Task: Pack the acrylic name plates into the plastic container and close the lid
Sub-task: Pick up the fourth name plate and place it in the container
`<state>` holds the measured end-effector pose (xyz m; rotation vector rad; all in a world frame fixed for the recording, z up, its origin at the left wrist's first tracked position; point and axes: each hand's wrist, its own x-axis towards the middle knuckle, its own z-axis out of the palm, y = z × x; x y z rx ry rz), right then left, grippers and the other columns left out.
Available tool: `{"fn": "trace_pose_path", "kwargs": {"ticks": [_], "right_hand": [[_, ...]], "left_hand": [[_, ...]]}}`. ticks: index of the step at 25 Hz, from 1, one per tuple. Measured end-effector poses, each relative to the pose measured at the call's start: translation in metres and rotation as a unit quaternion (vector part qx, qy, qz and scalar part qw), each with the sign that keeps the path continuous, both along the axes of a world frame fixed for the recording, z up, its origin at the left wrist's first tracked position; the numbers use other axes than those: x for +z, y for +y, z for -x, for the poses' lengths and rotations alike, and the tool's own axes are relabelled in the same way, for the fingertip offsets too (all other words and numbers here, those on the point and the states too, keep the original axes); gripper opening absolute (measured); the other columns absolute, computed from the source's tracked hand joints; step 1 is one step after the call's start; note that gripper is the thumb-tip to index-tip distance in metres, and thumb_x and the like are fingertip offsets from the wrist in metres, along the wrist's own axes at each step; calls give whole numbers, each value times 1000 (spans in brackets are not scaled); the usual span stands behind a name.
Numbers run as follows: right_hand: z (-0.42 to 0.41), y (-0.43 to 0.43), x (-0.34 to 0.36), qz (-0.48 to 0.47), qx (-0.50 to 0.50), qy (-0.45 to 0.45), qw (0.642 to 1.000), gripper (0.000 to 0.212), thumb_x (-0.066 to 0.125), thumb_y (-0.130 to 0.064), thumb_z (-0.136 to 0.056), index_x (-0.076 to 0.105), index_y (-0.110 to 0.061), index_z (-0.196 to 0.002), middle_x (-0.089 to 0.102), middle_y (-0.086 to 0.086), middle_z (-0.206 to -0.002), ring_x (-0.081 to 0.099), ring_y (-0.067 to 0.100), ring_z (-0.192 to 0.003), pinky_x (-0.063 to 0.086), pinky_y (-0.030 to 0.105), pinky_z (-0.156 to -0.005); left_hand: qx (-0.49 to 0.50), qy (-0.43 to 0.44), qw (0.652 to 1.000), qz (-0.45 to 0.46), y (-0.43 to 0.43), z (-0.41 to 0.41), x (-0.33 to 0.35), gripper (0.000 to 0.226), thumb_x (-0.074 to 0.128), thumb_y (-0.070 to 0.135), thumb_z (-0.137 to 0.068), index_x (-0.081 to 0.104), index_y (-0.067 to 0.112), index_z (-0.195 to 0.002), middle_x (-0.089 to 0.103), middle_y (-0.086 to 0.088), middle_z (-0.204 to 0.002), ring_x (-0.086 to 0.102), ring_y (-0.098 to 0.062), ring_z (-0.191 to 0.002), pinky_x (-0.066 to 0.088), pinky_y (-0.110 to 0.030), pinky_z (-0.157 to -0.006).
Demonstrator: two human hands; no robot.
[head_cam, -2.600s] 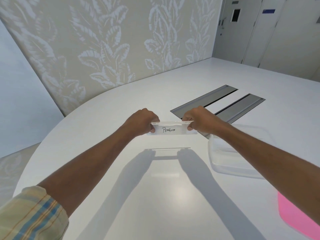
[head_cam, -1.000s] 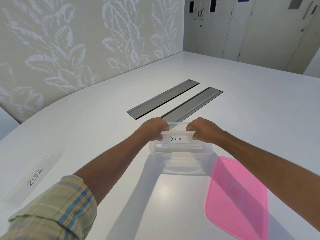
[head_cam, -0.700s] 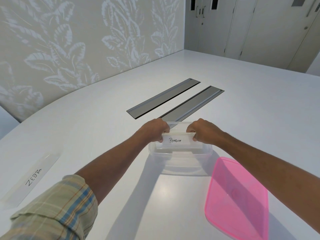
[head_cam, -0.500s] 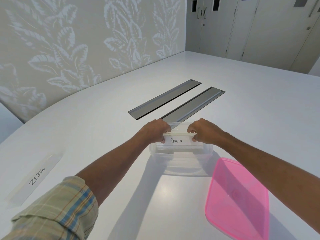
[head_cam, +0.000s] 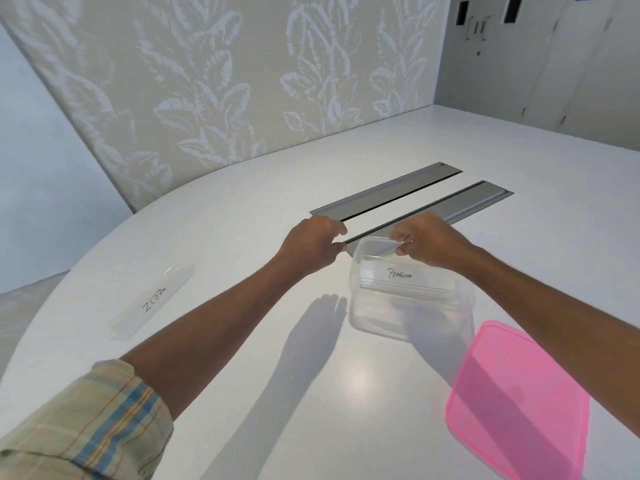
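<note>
From the head camera, the clear plastic container (head_cam: pixel 388 327) stands on the white tabletop (head_cam: pixel 242 237), just in front of the person's hands. The "Penguin" name plate (head_cam: pixel 405 280) lies inside it along the far side, tilted, with its lettering facing the camera.

The right hand (head_cam: pixel 427 242) is over the container's far rim. Its grip is narrowed to thumb and forefinger, which seem to pinch that rim, though the clear plastic makes this hard to confirm. The left hand (head_cam: pixel 313 242) is just beside the container's far left corner. Its grip is curled, with a small gap between thumb and fingers and nothing visible in it. Whether it touches the corner cannot be told.

The "Zebra" name plate (head_cam: pixel 152 301) lies flat on the tabletop well to the left, apart from everything else. The pink lid (head_cam: pixel 519 403) lies near the container at the front right, partly under the right forearm.

Behind the hands, two grey metal slot covers (head_cam: pixel 384 194) are set in the tabletop. The near end of one shows through the container wall. A leaf-patterned wall panel (head_cam: pixel 207 81) rises behind the tabletop, and a plaid sleeve (head_cam: pixel 86 427) covers the left upper arm.
</note>
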<state>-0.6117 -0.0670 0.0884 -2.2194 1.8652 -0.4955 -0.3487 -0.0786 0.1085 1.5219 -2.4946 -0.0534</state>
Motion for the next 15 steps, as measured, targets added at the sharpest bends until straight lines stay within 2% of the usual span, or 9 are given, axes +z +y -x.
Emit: {"fn": "trace_pose_path", "kwargs": {"ticks": [2,4,6,9,12,15], "right_hand": [[-27,-8,7,16,25,-7,1000,15,83,-11,-82,78,-11,-97,78,8,-95,69,18,-84,59,33,-80],[-59,-17,14,18,42,-40,998,17,84,-9,-82,79,-10,-98,78,7,-96,68,13,-83,56,29,-80],[-94,-25,22,10,57,-78,995,27,85,-7,-83,80,-12,-110,79,4,-103,74,15,-92,62,35,-87],[-152,-37,26,-5,98,-93,991,33,85,-6,-84,79,-15,-115,78,3,-106,75,14,-93,65,39,-81],[-212,-49,24,-10,147,-76,986,35,86,-10,-84,78,-16,-118,78,3,-109,71,9,-90,56,23,-77],[-272,-63,19,-27,177,-82,980,38,87,-12,-84,77,-16,-121,77,3,-113,68,8,-92,49,16,-72]], "left_hand": [[36,12,999,-11,12,-34,1,40,67,36,-101,64,24,-139,70,1,-134,61,-24,-128,53,-39,-100],[72,13,997,-24,23,-73,0,48,67,38,-100,59,25,-145,67,0,-138,57,-24,-133,51,-41,-103],[114,6,993,-38,33,-115,-2,57,68,41,-99,52,26,-151,62,-1,-145,53,-25,-139,50,-44,-108],[191,11,980,-51,47,-185,-8,63,69,43,-98,47,27,-154,55,-1,-153,47,-24,-145,45,-44,-112],[258,28,964,-59,57,-252,-15,65,71,43,-96,48,25,-153,54,-1,-153,49,-24,-144,45,-43,-111],[320,35,944,-70,67,-310,-27,64,74,43,-92,52,23,-149,60,-4,-144,56,-26,-135,49,-41,-103]]}}
